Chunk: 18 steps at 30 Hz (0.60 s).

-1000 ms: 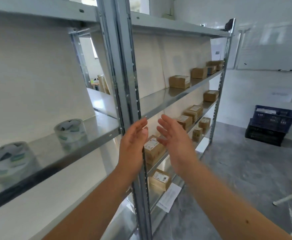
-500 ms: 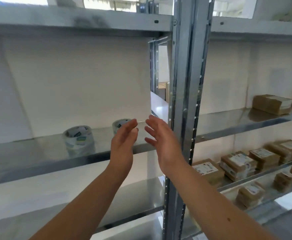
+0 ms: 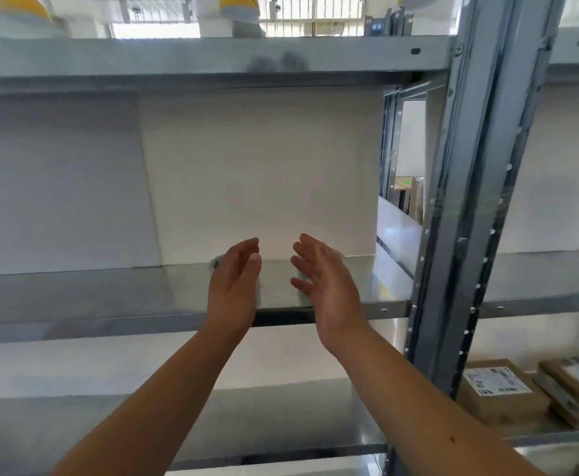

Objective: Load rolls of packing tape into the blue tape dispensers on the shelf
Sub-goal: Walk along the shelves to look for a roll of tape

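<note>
Shelving, galvanised steel, viewed head-on.

Item: my left hand (image 3: pixel 235 286), centre of frame, palm turned inward, fingers (image 3: pixel 247 247) spread and holding nothing.
Item: my right hand (image 3: pixel 327 283), just beside it, palm facing the left, likewise spread and empty.
Item: middle shelf (image 3: pixel 109 297), running across the frame behind both hands.
Item: tape roll (image 3: pixel 216 262), only a pale sliver showing at the left hand's edge; mostly hidden, so count and position are uncertain.
Item: upright post (image 3: pixel 470 201), right of centre.
Item: labelled cardboard boxes (image 3: pixel 501 389), lower right, on a lower shelf.
Item: yellow-and-white objects (image 3: pixel 238 8) along the top edge, too cropped to identify.
Item: blue tape dispensers, none visible.

Change noted: half a second ago the post stood behind my right hand and two rolls showed plainly left of my hands; now the post sits well to the right and my hands cover the spot where the rolls stood. Judgement: I have squared up to the tape bay, with picking up a roll the likely step in hand; loading not begun.
</note>
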### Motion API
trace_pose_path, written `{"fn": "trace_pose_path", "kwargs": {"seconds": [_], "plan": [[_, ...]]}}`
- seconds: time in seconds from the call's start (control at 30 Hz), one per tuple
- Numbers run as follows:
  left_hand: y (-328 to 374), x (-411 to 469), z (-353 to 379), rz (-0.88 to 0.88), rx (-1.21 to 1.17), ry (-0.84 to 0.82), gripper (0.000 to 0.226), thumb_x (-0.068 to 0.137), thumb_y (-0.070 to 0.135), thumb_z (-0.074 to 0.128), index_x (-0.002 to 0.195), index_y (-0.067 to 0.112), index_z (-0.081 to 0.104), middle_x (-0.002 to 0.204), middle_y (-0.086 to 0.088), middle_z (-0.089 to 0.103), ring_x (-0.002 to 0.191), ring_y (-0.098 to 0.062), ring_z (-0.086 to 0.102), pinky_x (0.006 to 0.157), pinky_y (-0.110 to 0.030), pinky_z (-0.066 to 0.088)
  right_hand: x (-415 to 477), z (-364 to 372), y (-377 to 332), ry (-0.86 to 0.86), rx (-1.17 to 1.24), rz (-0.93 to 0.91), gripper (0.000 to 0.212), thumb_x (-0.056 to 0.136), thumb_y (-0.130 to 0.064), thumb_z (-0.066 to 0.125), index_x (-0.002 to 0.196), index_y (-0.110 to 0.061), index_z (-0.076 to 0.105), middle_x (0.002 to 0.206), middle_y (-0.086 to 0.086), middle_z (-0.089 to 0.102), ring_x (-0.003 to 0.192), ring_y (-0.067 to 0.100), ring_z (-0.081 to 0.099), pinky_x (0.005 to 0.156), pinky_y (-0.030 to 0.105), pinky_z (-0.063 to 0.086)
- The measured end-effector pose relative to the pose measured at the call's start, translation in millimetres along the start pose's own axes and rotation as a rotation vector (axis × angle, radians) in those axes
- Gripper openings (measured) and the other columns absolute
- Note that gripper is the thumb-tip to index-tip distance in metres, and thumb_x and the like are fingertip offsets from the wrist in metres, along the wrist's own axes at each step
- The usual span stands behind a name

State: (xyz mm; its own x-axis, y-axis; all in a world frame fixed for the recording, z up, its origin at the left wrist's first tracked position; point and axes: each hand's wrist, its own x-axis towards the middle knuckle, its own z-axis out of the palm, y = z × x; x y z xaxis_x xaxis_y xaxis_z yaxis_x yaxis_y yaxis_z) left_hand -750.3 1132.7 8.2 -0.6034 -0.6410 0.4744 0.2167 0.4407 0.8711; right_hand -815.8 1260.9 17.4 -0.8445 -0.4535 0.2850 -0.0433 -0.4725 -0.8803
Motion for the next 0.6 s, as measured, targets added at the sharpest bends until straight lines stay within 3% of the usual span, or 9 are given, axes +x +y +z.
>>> {"fn": "trace_pose_path", "kwargs": {"seconds": [0.13,0.17,0.23,0.27,0.33,0.43,0.6], "plan": [[-17.1,29.9,-19.4,0.087,0.473,-0.131,0.035,0.102,0.036,0.051,0.135,0.03,0.059,0.136,0.005,0.064,0.121,-0.016,0.059,0.103,-0.031,0.045,3.9,3.6,-1.3,-0.018,-0.04,0.001,0.034,0.108,-0.037,0.042,0.134,-0.028,0.062,0.14,-0.003,0.064,0.129,0.018,0.061,0.108,0.042,0.049],[-19.3,40.4,-23.9,0.087,0.616,-0.185,0.032,0.101,0.037,0.049,0.128,0.028,0.064,0.129,0.002,0.068,0.114,-0.019,0.063,0.099,-0.033,0.049,6.5,5.2,-1.7,-0.013,-0.056,-0.002,0.034,0.108,-0.037,0.042,0.134,-0.028,0.062,0.14,-0.003,0.064,0.129,0.018,0.061,0.108,0.042,0.049],[-20.5,57.5,-25.6,0.062,0.841,-0.26,0.031,0.099,0.038,0.044,0.096,0.021,0.07,0.096,-0.002,0.074,0.088,-0.024,0.067,0.079,-0.034,0.055,10.7,6.3,-1.6,0.003,-0.092,-0.018,0.032,0.108,-0.036,0.042,0.131,-0.029,0.064,0.138,-0.004,0.065,0.128,0.017,0.061,0.107,0.041,0.05],[-20.7,63.9,-24.4,0.063,0.914,-0.28,0.036,0.098,0.039,0.042,0.08,0.018,0.066,0.08,-0.003,0.07,0.077,-0.025,0.065,0.068,-0.032,0.052,12.5,5.2,-1.6,0.009,-0.107,-0.024,0.031,0.108,-0.036,0.042,0.129,-0.029,0.065,0.137,-0.004,0.066,0.127,0.017,0.062,0.107,0.042,0.051],[-21.2,73.6,-20.1,0.081,1.014,-0.347,0.041,0.096,0.041,0.043,0.064,0.018,0.054,0.065,0.0,0.061,0.067,-0.022,0.06,0.06,-0.03,0.045,16.4,0.6,0.0,0.034,-0.14,-0.021,0.03,0.108,-0.037,0.042,0.124,-0.03,0.067,0.134,-0.004,0.068,0.124,0.016,0.064,0.106,0.042,0.052],[-25.3,84.9,-15.3,0.071,1.103,-0.481,0.033,0.091,0.037,0.043,0.064,0.021,0.048,0.069,0.003,0.058,0.069,-0.018,0.058,0.061,-0.031,0.045,20.5,-4.2,5.5,0.08,-0.161,0.001,0.031,0.108,-0.039,0.043,0.118,-0.029,0.07,0.131,-0.002,0.07,0.12,0.019,0.067,0.105,0.044,0.054],[-32.7,90.4,-10.5,0.046,1.14,-0.448,0.027,0.091,0.035,0.041,0.073,0.022,0.055,0.081,0.001,0.063,0.076,-0.019,0.062,0.074,-0.036,0.057,25.2,-7.4,5.9,0.105,-0.143,0.086,0.043,0.107,-0.045,0.041,0.118,-0.018,0.072,0.123,0.004,0.076,0.117,0.026,0.07,0.102,0.047,0.056]]}}
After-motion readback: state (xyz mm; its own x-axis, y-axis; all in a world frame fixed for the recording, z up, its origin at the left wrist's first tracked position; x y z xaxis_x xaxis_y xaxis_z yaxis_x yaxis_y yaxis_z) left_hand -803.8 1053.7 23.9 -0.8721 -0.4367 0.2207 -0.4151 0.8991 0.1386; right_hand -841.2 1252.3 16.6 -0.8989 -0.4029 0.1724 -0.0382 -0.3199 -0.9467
